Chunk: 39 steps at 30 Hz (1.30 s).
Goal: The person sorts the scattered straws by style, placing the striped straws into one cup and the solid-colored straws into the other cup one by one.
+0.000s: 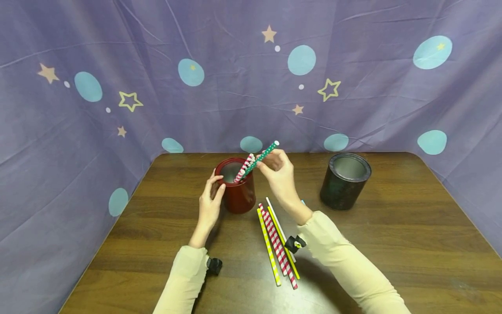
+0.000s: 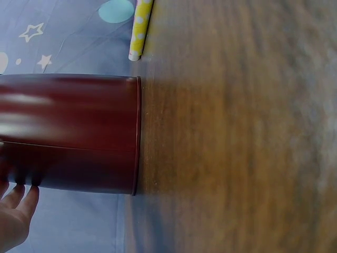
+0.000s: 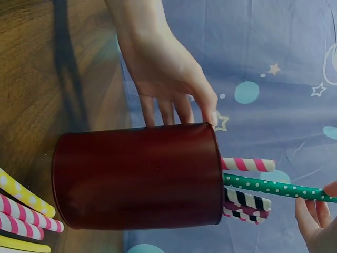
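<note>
A dark red can stands on the table, its mouth facing up. My left hand holds it at the near left side, thumb at the rim and fingers along the wall. Above the can's right side, my right hand pinches a green straw with white dots near its upper part. The green straw's lower end is inside the can, hidden by the wall. Beside it, a pink-and-white striped straw and a black-and-white striped straw stick out of the mouth, along with a pink patterned one.
Several loose straws lie in front of the can: a yellow-and-white one, pink-and-white striped ones, a plain yellow one and a white one. A dark green can stands at the right. A patterned curtain hangs behind the table.
</note>
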Each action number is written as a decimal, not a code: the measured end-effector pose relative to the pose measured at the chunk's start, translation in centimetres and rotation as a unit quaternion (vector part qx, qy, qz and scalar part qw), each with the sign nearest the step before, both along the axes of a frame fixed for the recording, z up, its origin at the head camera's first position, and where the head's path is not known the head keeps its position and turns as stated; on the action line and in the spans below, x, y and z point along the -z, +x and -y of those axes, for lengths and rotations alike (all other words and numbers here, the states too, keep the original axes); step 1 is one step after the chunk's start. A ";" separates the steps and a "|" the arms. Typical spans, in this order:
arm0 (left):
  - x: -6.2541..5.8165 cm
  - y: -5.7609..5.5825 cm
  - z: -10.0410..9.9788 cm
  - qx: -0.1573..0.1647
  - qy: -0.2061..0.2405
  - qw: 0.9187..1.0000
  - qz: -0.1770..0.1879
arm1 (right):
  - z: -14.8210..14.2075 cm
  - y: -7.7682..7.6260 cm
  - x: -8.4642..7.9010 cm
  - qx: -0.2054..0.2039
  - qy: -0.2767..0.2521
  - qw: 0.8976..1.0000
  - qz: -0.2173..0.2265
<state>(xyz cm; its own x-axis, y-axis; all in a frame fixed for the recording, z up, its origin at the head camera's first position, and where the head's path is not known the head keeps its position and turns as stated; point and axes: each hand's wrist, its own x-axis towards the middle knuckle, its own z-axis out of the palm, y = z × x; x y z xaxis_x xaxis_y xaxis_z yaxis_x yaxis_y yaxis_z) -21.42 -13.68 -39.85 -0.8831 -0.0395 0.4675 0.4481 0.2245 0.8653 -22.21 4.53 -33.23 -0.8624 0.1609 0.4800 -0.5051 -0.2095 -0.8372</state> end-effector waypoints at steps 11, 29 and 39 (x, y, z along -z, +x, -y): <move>0.0 0.0 0.0 0.004 0.005 1.000 -0.004 | 1.0 -0.4 1.0 0.008 0.042 0.998 0.053; 0.2 -0.1 0.0 0.003 0.006 1.000 -0.005 | -0.6 0.5 2.5 -0.034 0.071 0.995 0.063; 0.0 -0.1 -0.1 0.004 0.010 1.000 -0.008 | -1.7 1.1 3.2 -0.053 0.134 0.987 0.064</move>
<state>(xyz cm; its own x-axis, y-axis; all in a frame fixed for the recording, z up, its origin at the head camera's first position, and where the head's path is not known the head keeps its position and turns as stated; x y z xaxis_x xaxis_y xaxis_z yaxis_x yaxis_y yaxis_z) -21.49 -13.54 -39.80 -0.8755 -0.0423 0.4814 0.4641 0.2040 0.8619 -21.07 6.19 -36.45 -0.9242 -0.0522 0.3783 -0.3779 -0.0177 -0.9257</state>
